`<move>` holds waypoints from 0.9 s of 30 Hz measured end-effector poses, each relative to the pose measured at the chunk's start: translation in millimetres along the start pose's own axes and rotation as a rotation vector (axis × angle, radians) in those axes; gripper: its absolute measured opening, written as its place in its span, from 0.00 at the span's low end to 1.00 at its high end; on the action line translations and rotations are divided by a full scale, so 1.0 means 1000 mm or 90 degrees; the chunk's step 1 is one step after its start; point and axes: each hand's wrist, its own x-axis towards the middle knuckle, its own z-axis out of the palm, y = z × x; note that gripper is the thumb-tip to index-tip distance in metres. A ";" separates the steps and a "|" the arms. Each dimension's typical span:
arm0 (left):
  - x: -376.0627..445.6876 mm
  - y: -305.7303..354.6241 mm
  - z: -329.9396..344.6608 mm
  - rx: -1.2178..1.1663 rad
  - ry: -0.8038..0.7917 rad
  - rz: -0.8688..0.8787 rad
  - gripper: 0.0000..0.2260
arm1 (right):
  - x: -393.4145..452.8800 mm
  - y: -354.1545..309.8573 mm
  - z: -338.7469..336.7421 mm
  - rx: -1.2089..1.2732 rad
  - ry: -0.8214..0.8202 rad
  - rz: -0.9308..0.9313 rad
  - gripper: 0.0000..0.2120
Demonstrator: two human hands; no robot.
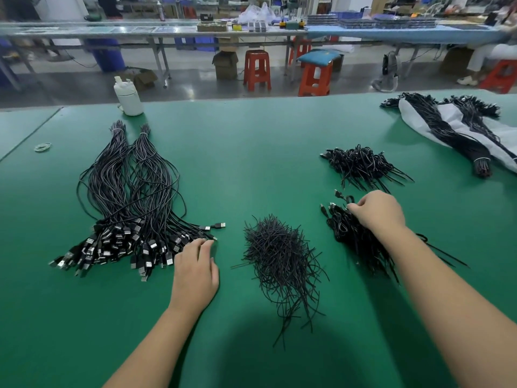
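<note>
- Left hand is down flat on the green table, palm under, fingers stretched out to the plug ends of the long USB cables.
- Its grip is open: the fingertips just touch the nearest plugs, and the thumb sits apart on the side toward the middle of the table.
- Those long USB cables lie in two banded bundles on the person's left, with the plugs fanned out toward the person.
- Right hand is over on the other side, on top of the near heap of coiled cables.
- Its grip is closed there, fingers curled into the heap's far edge. It looks like they pinch a single coil, though the tangle hides which one.
- Between the two hands lies a loose pile of black ties, touched by neither hand.
- Beyond the right hand, a far heap of coiled cables lies well apart from the near one.
- At the back left stands a white bottle, with some rubber bands near the left edge.
- At the far right, more bundles lie on a white bag.
</note>
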 end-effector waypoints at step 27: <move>-0.005 -0.001 0.003 0.058 -0.002 -0.023 0.11 | -0.063 -0.033 0.094 0.070 -0.039 -0.194 0.16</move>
